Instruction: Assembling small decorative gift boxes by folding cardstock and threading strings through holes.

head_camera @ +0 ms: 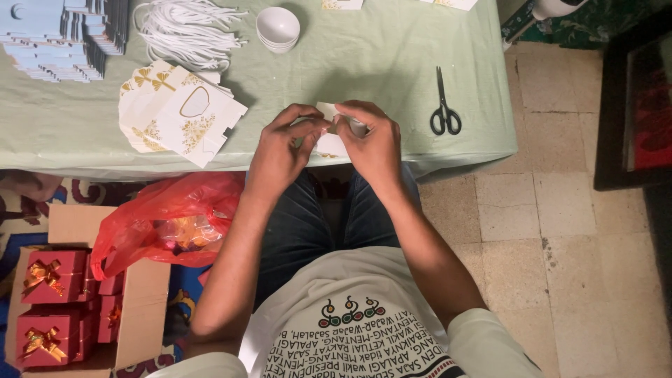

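My left hand (283, 147) and my right hand (371, 143) meet over the near edge of a table covered in a pale green cloth (350, 63). Between the fingertips of both hands sits a small flat piece of white card with gold print (327, 126), mostly hidden by my fingers. Both hands pinch it. A fanned stack of similar white card blanks with gold bows (178, 112) lies on the cloth to the left of my left hand.
Black scissors (444, 108) lie right of my hands. A bundle of white cords (185, 28), stacked white bowls (278, 29) and piles of pale blue cards (59, 35) sit farther back. A cardboard box of red gift boxes (56, 301) and a red plastic bag (171, 220) stand on the floor.
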